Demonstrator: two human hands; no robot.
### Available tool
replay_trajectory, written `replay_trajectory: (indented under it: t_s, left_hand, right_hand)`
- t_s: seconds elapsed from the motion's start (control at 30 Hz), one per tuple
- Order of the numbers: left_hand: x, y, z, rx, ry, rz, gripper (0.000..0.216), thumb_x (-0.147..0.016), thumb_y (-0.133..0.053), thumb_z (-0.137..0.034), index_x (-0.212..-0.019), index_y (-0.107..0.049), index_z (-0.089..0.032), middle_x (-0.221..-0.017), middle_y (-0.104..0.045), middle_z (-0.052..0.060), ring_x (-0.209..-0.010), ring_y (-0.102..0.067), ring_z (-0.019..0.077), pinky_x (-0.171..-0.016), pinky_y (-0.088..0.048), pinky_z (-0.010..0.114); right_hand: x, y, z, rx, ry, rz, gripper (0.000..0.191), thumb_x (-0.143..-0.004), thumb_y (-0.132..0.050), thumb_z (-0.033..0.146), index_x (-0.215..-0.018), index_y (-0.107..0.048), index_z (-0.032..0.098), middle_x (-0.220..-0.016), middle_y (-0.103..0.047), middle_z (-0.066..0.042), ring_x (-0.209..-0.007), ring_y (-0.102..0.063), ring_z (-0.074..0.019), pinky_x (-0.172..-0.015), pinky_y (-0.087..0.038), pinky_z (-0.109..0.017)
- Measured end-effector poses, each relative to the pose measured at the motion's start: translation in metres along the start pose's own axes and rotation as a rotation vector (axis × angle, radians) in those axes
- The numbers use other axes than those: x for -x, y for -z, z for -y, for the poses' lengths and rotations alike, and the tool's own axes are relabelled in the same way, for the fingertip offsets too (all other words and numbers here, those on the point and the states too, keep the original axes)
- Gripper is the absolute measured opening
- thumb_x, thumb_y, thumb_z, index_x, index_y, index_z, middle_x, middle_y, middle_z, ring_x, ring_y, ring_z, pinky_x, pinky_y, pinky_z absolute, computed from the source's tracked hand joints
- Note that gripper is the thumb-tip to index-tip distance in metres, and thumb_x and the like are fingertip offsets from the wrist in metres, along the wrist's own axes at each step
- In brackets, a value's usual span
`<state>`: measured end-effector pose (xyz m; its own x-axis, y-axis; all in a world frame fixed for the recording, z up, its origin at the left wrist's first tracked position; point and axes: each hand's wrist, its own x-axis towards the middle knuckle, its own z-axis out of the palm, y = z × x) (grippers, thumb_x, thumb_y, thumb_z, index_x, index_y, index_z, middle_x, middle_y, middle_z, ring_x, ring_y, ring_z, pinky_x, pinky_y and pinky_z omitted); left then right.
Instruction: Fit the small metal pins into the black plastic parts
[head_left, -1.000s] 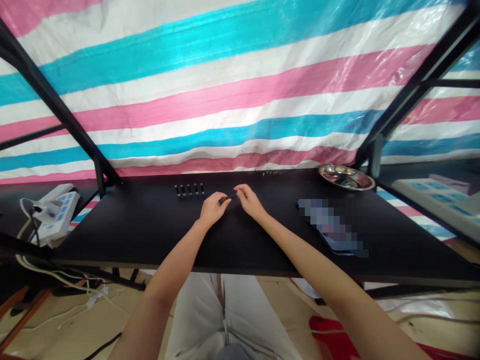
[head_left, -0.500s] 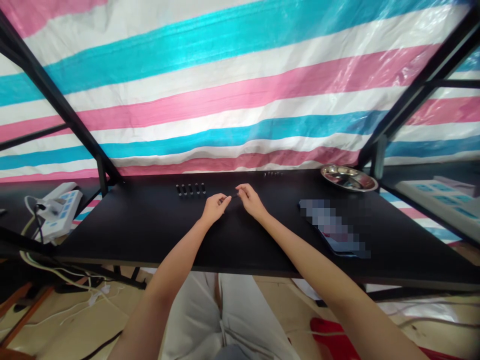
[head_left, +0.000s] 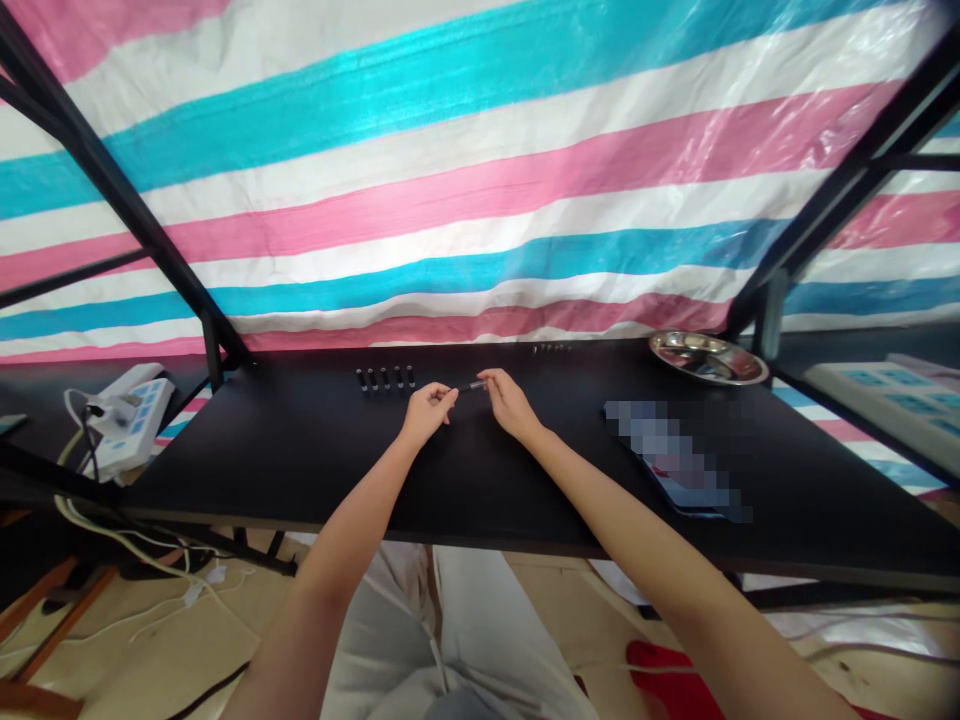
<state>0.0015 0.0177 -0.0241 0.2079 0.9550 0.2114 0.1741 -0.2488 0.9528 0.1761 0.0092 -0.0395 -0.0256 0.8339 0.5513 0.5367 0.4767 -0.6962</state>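
over the black tabletop (head_left: 300, 450), a slim rod (head_left: 469, 387) is being pinched at one end by the left hand (head_left: 427, 412) and at the other by the right hand (head_left: 511, 402), near five dark cylinders (head_left: 385, 378).

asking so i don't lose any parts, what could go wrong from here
1. The rod could slip: the left hand and right hand seem to pinch it only with fingertips.
2. The left hand is close to the row of black pieces, so a sideways move might knock some over or scatter them.
3. The tiny bits lie by the table's far edge, where a bump could send one off.
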Motion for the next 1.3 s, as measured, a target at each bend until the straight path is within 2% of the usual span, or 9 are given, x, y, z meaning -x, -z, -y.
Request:
replay_trajectory:
  t_s: [0.13, 0.3, 0.43, 0.53, 0.63, 0.77, 0.97, 1.17, 1.3]
  left_hand:
    - [-0.002, 0.001, 0.001, 0.021, 0.002, -0.032, 0.028, -0.071, -0.059, -0.042, -0.073, -0.055, -0.014, -0.062, -0.056, -0.002, -0.038, -0.048, 0.0047, -0.044, -0.038, 0.019]
    - [-0.003, 0.002, 0.002, 0.048, 0.003, -0.078, 0.029, -0.069, -0.061, -0.041, -0.078, -0.055, -0.014, -0.062, -0.056, -0.003, -0.038, -0.048, 0.0051, -0.043, -0.038, 0.02]
    - [-0.004, 0.005, 0.006, 0.037, 0.009, -0.129, 0.029, -0.069, -0.061, -0.041, -0.078, -0.055, -0.014, -0.061, -0.055, -0.003, -0.038, -0.048, 0.0049, -0.043, -0.038, 0.019]
    - [-0.004, 0.006, 0.01, -0.02, 0.006, -0.124, 0.028, -0.067, -0.063, -0.039, -0.079, -0.056, -0.014, -0.061, -0.054, -0.004, -0.039, -0.048, 0.0049, -0.042, -0.038, 0.019]
    - [-0.002, 0.004, 0.012, -0.085, -0.012, -0.069, 0.025, -0.068, -0.062, -0.036, -0.081, -0.057, -0.015, -0.061, -0.053, -0.005, -0.04, -0.048, 0.0046, -0.042, -0.039, 0.018]
    - [0.001, 0.001, 0.01, -0.146, -0.042, 0.001, 0.023, -0.069, -0.061, -0.032, -0.084, -0.059, -0.015, -0.066, -0.057, -0.003, -0.042, -0.049, 0.0047, -0.044, -0.041, 0.018]
    - [0.003, 0.002, 0.006, -0.188, -0.079, 0.09, 0.02, -0.072, -0.057, -0.029, -0.084, -0.06, -0.015, -0.071, -0.062, 0.0, -0.048, -0.052, 0.0058, -0.05, -0.044, 0.019]
    - [0.004, 0.002, 0.004, -0.091, -0.068, 0.129, 0.013, -0.076, -0.049, -0.026, -0.082, -0.054, -0.015, -0.068, -0.058, -0.001, -0.047, -0.05, 0.0058, -0.048, -0.042, 0.019]
    - [0.004, 0.006, 0.007, -0.198, -0.137, 0.07, 0.01, -0.077, -0.047, -0.025, -0.079, -0.053, -0.017, -0.064, -0.056, -0.002, -0.047, -0.048, 0.0057, -0.049, -0.038, 0.018]
  right_hand:
    - [0.001, 0.003, 0.0, 0.144, 0.093, 0.068, 0.029, -0.091, -0.031, 0.035, -0.104, -0.053, 0.021, -0.098, -0.057, -0.007, -0.092, -0.056, -0.0181, -0.082, -0.045, -0.032]
    - [0.0, 0.008, -0.005, 0.333, 0.216, 0.145, 0.029, -0.091, -0.034, 0.032, -0.104, -0.057, 0.022, -0.096, -0.06, -0.008, -0.089, -0.057, -0.0192, -0.078, -0.047, -0.033]
    - [-0.003, 0.013, -0.012, 0.481, 0.248, 0.035, 0.029, -0.09, -0.036, 0.029, -0.096, -0.062, 0.018, -0.09, -0.059, -0.01, -0.083, -0.054, -0.0211, -0.074, -0.046, -0.036]
    - [-0.003, 0.012, -0.008, 0.444, 0.267, -0.032, 0.029, -0.09, -0.037, 0.03, -0.097, -0.062, 0.017, -0.085, -0.057, -0.01, -0.08, -0.053, -0.0206, -0.072, -0.046, -0.035]
    - [-0.001, 0.006, 0.002, 0.374, 0.351, 0.083, 0.029, -0.091, -0.034, 0.029, -0.1, -0.06, 0.018, -0.084, -0.058, -0.009, -0.079, -0.053, -0.019, -0.072, -0.045, -0.033]
    - [0.003, -0.004, 0.01, 0.399, 0.424, 0.227, 0.03, -0.092, -0.032, 0.028, -0.098, -0.059, 0.017, -0.083, -0.06, -0.009, -0.076, -0.054, -0.0187, -0.069, -0.045, -0.032]
    - [0.003, -0.005, 0.006, 0.383, 0.384, 0.274, 0.026, -0.091, -0.035, 0.028, -0.093, -0.059, 0.017, -0.082, -0.06, -0.009, -0.075, -0.055, -0.0179, -0.069, -0.044, -0.031]
    - [0.004, -0.003, 0.01, 0.381, 0.357, 0.327, 0.026, -0.089, -0.035, 0.028, -0.091, -0.059, 0.019, -0.081, -0.06, -0.008, -0.074, -0.055, -0.0177, -0.069, -0.044, -0.031]
    - [-0.007, 0.001, -0.002, 0.37, 0.24, 0.227, 0.023, -0.086, -0.041, 0.03, -0.09, -0.059, 0.017, -0.081, -0.062, -0.008, -0.075, -0.056, -0.018, -0.071, -0.044, -0.031]
